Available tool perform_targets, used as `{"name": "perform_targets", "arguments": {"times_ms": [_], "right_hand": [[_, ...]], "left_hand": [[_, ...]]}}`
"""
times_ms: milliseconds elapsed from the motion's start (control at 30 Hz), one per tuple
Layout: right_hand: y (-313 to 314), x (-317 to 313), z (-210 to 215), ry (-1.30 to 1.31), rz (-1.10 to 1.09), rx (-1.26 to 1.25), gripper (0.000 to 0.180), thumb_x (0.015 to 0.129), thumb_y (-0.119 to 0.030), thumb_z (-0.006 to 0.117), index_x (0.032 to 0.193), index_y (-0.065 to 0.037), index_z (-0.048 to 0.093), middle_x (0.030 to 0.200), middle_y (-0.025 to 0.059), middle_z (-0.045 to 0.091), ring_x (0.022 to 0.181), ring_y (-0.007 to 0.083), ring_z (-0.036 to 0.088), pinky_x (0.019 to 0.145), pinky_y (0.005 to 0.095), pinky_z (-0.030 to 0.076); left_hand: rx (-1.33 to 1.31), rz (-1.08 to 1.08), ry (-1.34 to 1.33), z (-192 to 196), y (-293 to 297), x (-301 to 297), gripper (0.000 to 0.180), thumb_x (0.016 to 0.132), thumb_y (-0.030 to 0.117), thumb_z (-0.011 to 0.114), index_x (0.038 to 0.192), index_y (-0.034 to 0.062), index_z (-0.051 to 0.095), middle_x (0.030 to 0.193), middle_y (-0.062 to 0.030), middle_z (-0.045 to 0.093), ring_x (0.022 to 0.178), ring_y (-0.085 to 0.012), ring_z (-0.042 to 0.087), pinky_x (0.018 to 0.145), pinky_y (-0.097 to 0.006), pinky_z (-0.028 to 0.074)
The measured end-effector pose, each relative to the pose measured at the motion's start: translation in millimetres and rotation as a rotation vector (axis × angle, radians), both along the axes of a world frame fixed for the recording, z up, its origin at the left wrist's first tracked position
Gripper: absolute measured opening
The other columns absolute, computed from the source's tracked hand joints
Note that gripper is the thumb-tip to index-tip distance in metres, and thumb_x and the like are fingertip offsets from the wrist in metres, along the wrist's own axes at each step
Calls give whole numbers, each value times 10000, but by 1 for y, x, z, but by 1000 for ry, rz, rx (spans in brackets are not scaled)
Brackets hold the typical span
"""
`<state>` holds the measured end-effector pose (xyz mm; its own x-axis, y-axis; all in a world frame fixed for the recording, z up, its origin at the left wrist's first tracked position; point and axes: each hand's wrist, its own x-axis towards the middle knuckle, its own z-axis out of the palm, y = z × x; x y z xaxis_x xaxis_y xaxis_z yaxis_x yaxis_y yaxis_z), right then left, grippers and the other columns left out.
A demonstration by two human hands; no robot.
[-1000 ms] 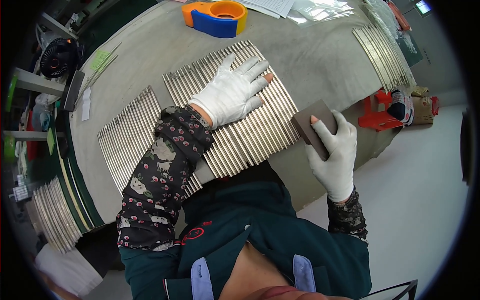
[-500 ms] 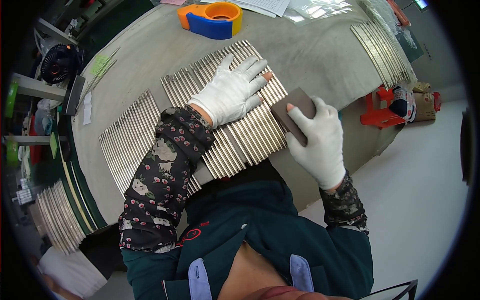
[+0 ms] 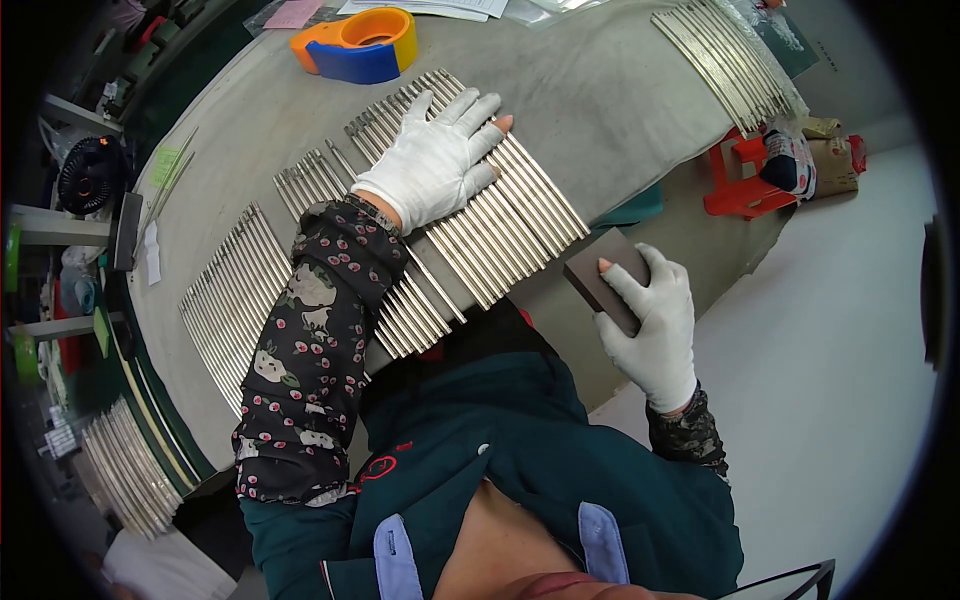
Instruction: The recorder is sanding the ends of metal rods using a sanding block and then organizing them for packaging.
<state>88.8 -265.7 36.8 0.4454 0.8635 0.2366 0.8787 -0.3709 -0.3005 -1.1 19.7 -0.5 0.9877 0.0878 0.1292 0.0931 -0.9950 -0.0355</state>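
My left hand [image 3: 430, 168], in a white glove with bare fingertips showing, lies flat with its fingers stretched across a row of thin shiny metal rods [image 3: 515, 225]. These rods lie side by side on the grey table, narrower tips at the far end. Left of them, partly under my sleeved forearm, is another batch of rods [image 3: 408, 318], with a lone rod in the gap between. Off the table's near edge, my gloved right hand [image 3: 658, 335] grips a dark grey rectangular block [image 3: 612, 272] between thumb and fingers. The block is apart from the rods.
A further row of rods [image 3: 235, 300] lies at the left. An orange and blue tape dispenser [image 3: 362, 48] and papers sit at the back. More rods [image 3: 722, 62] lie far right, near a red stool [image 3: 735, 185]. A black fan [image 3: 90, 172] stands at the left.
My right hand has drawn the block away from the rods, toward me and rightward. A wider gap now shows between the rods under my left hand and the batch beside them. The view has shifted.
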Motion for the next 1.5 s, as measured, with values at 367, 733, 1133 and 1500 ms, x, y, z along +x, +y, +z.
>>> {"name": "perform_targets", "arguments": {"times_ms": [367, 733, 1133, 1500], "right_hand": [[2, 3, -4, 6, 5, 56, 477, 611, -153, 726, 1083, -138, 658, 1186, 210, 523, 1000, 355, 517, 867, 419, 458], [0, 9, -5, -25, -48, 150, 490, 610, -100, 704, 1097, -112, 654, 1210, 204, 502, 1026, 349, 497, 894, 413, 442], [9, 0, -10, -54, 32, 179, 592, 596, -129, 746, 1170, -170, 608, 1247, 230, 476, 1026, 366, 503, 881, 429, 436], [26, -7, -8, -141, 74, 115, 527, 632, -176, 745, 1143, -164, 620, 1242, 251, 467, 1039, 376, 496, 854, 428, 437]], "left_hand": [[23, 16, 3, -1, 0, 6, 532, 942, 350, 413, 1412, 105, 373, 1484, -128, 321, 1381, -311, 281, 1112, -540, 190], [26, 18, 10, 0, -1, 0, 545, 942, 363, 407, 1421, 108, 358, 1489, -127, 316, 1383, -318, 279, 1114, -526, 189], [7, 31, 7, 2, -2, -11, 549, 925, 348, 429, 1416, 109, 372, 1495, -131, 305, 1387, -322, 269, 1125, -534, 164], [-8, 22, -8, 2, -2, -9, 559, 922, 360, 432, 1416, 106, 370, 1487, -138, 315, 1381, -319, 279, 1121, -535, 173]]}}
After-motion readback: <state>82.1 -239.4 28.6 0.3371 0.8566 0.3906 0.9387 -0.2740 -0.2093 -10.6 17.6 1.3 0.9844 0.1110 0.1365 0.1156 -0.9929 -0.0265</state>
